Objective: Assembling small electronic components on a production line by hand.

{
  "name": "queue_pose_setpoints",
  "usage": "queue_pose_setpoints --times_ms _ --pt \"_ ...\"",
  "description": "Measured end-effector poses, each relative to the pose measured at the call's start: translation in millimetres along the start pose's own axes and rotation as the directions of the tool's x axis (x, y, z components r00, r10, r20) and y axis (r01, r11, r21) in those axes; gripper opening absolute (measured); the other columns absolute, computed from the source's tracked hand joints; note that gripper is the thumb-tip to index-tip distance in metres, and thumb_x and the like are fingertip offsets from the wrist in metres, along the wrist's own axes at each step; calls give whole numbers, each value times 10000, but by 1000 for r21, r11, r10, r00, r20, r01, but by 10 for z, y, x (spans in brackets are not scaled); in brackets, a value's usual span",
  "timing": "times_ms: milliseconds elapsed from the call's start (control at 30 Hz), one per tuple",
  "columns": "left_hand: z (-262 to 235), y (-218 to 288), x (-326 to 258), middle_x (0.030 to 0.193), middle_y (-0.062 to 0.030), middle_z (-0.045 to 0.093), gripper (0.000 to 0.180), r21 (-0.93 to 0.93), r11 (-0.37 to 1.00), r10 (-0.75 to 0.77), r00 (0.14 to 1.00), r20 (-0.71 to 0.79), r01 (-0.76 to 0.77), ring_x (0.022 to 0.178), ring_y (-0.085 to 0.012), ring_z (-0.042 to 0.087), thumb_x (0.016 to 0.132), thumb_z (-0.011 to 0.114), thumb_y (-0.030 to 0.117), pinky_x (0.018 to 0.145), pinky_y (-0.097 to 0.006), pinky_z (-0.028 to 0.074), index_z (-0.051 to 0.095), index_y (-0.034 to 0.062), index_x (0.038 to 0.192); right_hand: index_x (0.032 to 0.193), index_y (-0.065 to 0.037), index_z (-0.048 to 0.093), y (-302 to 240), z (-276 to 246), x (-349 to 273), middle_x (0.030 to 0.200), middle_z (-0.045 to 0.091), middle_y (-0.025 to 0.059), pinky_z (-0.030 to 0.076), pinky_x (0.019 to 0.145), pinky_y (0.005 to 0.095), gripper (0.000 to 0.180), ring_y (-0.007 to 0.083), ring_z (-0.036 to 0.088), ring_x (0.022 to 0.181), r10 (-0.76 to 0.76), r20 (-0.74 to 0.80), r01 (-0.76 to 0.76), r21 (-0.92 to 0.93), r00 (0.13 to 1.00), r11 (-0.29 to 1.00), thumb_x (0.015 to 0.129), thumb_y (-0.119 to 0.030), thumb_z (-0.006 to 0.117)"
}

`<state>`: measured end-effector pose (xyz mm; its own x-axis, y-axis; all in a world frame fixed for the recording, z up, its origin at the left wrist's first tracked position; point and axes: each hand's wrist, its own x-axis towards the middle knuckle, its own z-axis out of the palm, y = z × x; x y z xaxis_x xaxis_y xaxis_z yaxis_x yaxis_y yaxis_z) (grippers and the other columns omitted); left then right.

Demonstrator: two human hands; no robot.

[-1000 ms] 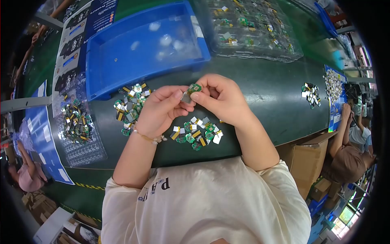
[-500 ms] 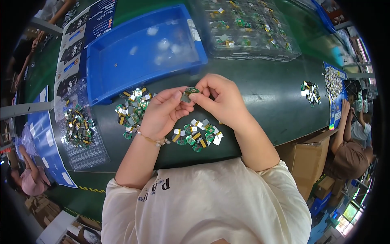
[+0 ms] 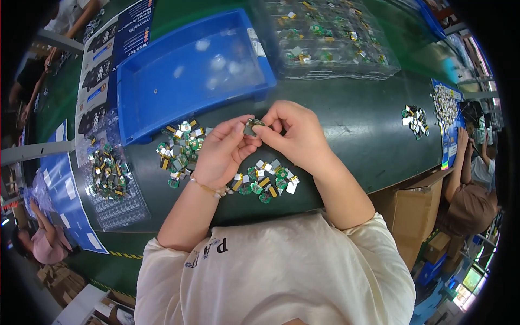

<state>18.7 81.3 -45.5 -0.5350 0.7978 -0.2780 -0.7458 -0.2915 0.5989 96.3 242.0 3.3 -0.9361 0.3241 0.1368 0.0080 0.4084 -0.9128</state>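
Between my two hands, over the dark green table, is a small green circuit board [image 3: 252,128] with a grey flat part on it. My left hand [image 3: 223,146] pinches its left side, and the thumb and fingers of my right hand [image 3: 292,132] grip its right side. My fingers hide part of the board. Right below my hands lies a pile of small circuit boards [image 3: 265,180] with white, silver and gold-brown parts. Another pile of boards [image 3: 179,149] sits left of my left hand, partly covered by it.
A blue bin [image 3: 162,103] stands beyond my hands, and stacked clear trays [image 3: 336,70] holding boards are at the back right. More boards lie on a clear tray [image 3: 122,208] at left. A small pile [image 3: 415,122] is at right. Co-workers sit at both sides; a cardboard box [image 3: 414,214] stands right.
Both hands stay on the circuit board, with only a slight shift of the fingers and of the board's tilt. The whole view has moved a little.
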Motion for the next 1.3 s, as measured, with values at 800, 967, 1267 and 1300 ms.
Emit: queue_pose_setpoints --times_ms 800,967,1267,1300 --pt "204 -9 -68 973 -102 662 164 505 826 330 941 -77 -249 871 -150 643 864 581 -10 758 -240 510 599 -36 1025 665 -41 527 102 -11 35 562 455 27 353 487 289 213 145 444 541 -117 -24 114 -115 993 987 708 -98 728" --pt "213 -40 -70 965 -105 660 140 538 783 407 911 -63 -313 841 -132 641 850 593 -35 733 -230 517 613 -44 989 669 -35 528 117 -6 31 565 450 20 338 477 274 215 123 428 533 -69 -6 68 -73 998 995 714 -97 729" --pt "170 75 -73 909 -128 666 114 632 731 336 942 -6 -257 801 -177 657 861 591 3 711 -258 531 615 -24 969 735 -27 560 128 -16 48 607 450 -19 317 481 237 167 66 398 547 177 126 -189 93 976 978 743 -91 713" --pt "210 103 -74 894 -127 667 131 633 744 317 947 -47 -217 786 -178 658 883 575 51 702 -259 530 615 -23 982 756 -26 573 139 -12 57 626 464 -16 318 486 234 155 68 395 550 119 90 -127 88 989 988 742 -88 714"
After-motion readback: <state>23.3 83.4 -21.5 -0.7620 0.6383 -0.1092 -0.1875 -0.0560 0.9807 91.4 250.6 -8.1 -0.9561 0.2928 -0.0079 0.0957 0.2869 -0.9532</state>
